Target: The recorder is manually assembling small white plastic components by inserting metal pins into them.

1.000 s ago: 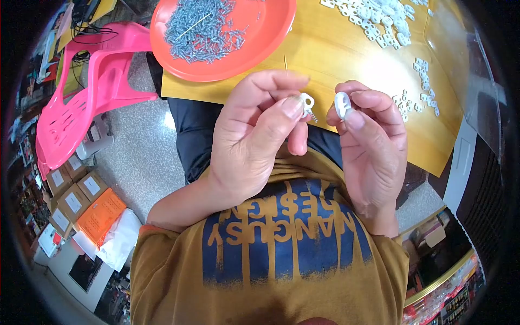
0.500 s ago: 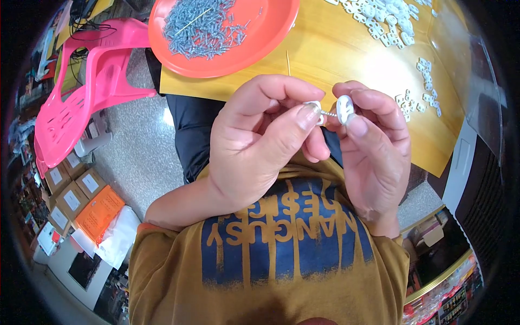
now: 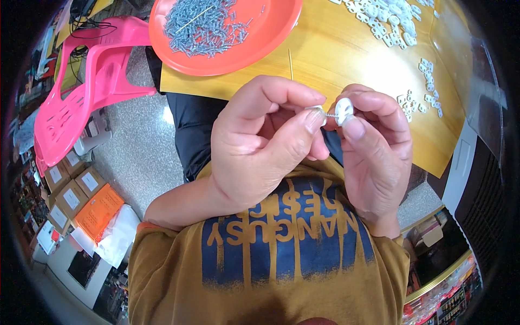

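Note:
Over my lap, my left hand (image 3: pixel 265 143) pinches a small white plastic piece (image 3: pixel 318 110) between thumb and forefinger, which cover most of it. Facing it, my right hand (image 3: pixel 376 149) grips a white oval plastic piece with holes (image 3: pixel 343 111), held on edge by thumb and fingers. A thin metal screw (image 3: pixel 331 115) spans the short gap between the two pieces. Beyond my left hand, a red plate (image 3: pixel 227 66) on the table carries a heap of grey screws (image 3: pixel 200 27).
White plastic pieces (image 3: pixel 387 19) are piled at the far right of the yellow wooden table (image 3: pixel 325 59), with smaller ones (image 3: pixel 411 103) nearer. A thin stick (image 3: pixel 291 64) lies beyond my fingers. At left stand a pink plastic chair (image 3: pixel 67 114) and cardboard boxes (image 3: pixel 70 197).
The two white pieces are slightly closer together, and the oval one has tilted a little. My left fingers now cover more of the small piece. Both hands keep their grip.

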{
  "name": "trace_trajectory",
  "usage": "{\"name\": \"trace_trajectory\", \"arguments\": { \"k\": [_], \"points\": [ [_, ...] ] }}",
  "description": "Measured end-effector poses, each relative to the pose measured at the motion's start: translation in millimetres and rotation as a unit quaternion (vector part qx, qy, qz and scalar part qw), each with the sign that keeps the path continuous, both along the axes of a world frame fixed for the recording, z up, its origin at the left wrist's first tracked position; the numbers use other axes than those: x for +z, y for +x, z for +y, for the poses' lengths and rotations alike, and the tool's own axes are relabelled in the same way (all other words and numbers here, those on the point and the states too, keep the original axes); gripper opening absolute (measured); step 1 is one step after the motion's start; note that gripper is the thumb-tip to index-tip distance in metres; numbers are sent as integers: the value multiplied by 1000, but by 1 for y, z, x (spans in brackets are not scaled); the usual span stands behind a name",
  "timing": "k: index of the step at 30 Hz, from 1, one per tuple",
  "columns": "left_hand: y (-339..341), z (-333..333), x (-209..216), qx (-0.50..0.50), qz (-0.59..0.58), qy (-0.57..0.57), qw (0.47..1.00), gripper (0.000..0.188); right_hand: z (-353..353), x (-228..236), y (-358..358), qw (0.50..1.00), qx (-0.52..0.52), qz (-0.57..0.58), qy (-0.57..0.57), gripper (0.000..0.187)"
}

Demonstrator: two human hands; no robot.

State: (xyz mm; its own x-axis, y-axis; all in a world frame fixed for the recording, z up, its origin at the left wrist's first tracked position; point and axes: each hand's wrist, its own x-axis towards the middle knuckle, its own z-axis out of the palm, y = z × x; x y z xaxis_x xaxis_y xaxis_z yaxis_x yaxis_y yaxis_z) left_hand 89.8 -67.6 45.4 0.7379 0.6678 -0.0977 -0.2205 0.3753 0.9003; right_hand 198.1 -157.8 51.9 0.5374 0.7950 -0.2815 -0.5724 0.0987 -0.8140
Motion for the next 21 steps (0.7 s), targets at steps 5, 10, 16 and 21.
{"name": "trace_trajectory", "arguments": {
  "k": [5,10,16,21],
  "points": [
    [0,0,1,-1,0,3,1000,13,1,1,-1,1000,-9,2,-7,21],
    [-1,1,2,-12,9,28,1000,14,0,1,-1,1000,-6,-25,0,19],
    [-4,3,1,-32,8,131,991,17,2,5,-4,996,-18,-82,7,20],
    [-3,2,2,-31,0,143,989,18,1,5,-4,993,-24,-113,32,21]
  ]
}}
